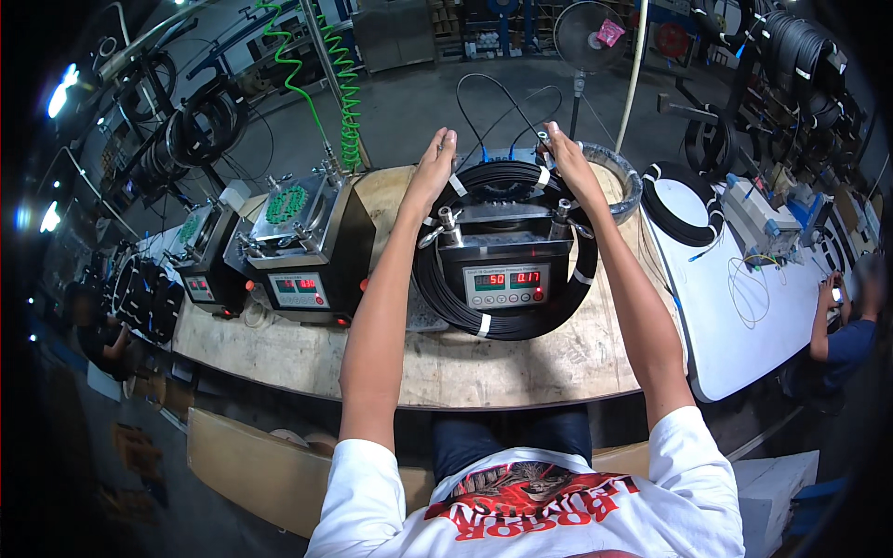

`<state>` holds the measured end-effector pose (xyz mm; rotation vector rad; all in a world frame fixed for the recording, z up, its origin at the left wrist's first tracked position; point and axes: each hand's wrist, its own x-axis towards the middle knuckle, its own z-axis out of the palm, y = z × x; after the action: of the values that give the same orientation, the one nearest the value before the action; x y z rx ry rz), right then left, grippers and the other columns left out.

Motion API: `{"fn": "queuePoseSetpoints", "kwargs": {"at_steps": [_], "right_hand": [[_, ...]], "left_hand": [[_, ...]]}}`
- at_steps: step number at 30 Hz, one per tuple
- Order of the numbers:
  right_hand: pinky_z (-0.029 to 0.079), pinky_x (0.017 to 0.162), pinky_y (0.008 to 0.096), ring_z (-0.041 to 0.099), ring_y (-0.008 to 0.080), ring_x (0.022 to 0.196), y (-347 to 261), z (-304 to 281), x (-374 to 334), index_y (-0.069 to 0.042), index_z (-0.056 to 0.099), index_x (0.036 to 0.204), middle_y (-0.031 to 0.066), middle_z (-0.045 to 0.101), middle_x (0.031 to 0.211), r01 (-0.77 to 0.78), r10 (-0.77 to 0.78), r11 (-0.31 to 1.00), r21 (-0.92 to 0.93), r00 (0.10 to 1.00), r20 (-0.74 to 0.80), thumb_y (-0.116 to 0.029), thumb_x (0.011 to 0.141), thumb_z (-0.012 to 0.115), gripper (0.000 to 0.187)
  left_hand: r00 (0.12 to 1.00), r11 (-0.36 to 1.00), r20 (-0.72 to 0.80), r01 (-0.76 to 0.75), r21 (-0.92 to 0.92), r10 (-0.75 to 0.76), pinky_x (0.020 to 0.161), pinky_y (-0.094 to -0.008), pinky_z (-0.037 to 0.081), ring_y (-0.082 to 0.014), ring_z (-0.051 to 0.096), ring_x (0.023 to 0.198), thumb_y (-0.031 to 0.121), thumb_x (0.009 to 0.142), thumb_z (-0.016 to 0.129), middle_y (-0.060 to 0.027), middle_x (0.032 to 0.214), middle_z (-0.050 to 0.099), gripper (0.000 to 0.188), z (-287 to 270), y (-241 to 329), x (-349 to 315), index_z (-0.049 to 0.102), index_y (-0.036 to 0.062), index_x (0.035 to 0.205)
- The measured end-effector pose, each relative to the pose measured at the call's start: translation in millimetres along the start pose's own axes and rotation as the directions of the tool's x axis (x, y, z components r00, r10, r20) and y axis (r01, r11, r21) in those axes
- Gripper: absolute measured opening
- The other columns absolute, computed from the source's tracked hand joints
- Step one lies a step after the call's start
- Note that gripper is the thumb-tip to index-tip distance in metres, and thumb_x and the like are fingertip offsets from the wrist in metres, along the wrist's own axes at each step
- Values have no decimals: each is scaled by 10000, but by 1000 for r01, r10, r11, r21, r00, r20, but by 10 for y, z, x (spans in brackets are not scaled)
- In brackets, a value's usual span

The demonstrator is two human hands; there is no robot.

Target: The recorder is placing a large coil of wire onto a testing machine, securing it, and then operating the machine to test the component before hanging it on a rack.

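A large coil of black cable (528, 327), bound with white tape, loops around the front of a polishing machine (473, 253) with red lit digits. My left hand (433, 175) is at the coil's upper left, fingers stretched out and pointing away from me. Across from it, my right hand (573, 171) is at the upper right, its fingers stretched too. A small metal knob (542, 137) shows at the right fingertips; whether they touch it I cannot tell. Two metal posts, a left one (448, 223) and a right one (562, 216), rise from the machine. Blue-ended cables (485, 153) arc up behind the coil.
Two similar machines, a middle one (302, 251) and a farther left one (206, 256), stand on the wooden table (251, 349). On the white table (721, 349) at right lie another black coil (662, 223) and a device (758, 214). People work at both sides.
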<state>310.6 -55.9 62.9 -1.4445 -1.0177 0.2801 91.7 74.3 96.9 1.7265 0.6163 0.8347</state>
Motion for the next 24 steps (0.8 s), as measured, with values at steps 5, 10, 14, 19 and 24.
{"fn": "queuePoseSetpoints", "kwargs": {"at_steps": [5,10,14,19,24], "right_hand": [[444,896,294,568,192,945,-54,28,-46,48,513,1322,147,634,1029,53,-56,997,-54,998,-39,-532,1044,375,657],[450,850,299,547,174,884,-173,19,-80,50,537,1271,108,614,944,29,-29,1000,2,1000,-4,-504,1047,400,613],[446,804,299,512,155,830,-189,8,-77,52,556,1208,69,575,866,-3,3,1000,12,1000,1,-491,1047,414,584],[451,857,294,556,159,892,-153,8,-79,45,545,1271,101,628,949,15,-15,1000,7,1000,-8,-495,1045,417,599],[450,937,307,596,182,999,-142,-3,-68,33,521,1337,146,663,1084,18,-19,999,-42,1000,-18,-505,1040,418,623]], "left_hand": [[1000,1000,1,-2,-4,2,770,-228,400,-87,421,775,510,1033,428,31,847,439,659,-19,-46,21,410,-12,1434],[1000,999,-11,-23,38,23,794,-243,401,-99,423,785,519,1036,405,27,849,441,627,-30,-79,36,483,-11,1362],[1000,998,-9,-29,55,30,795,-246,404,-101,430,790,514,1035,415,27,853,447,621,-17,-60,29,491,-17,1347],[1000,998,-25,-6,63,8,788,-242,407,-96,434,794,510,1031,434,24,856,457,611,-2,-10,0,498,-19,1330],[1000,999,-10,-23,23,23,787,-243,406,-96,428,788,511,1034,424,24,853,454,609,0,-28,8,501,-14,1331]]}}
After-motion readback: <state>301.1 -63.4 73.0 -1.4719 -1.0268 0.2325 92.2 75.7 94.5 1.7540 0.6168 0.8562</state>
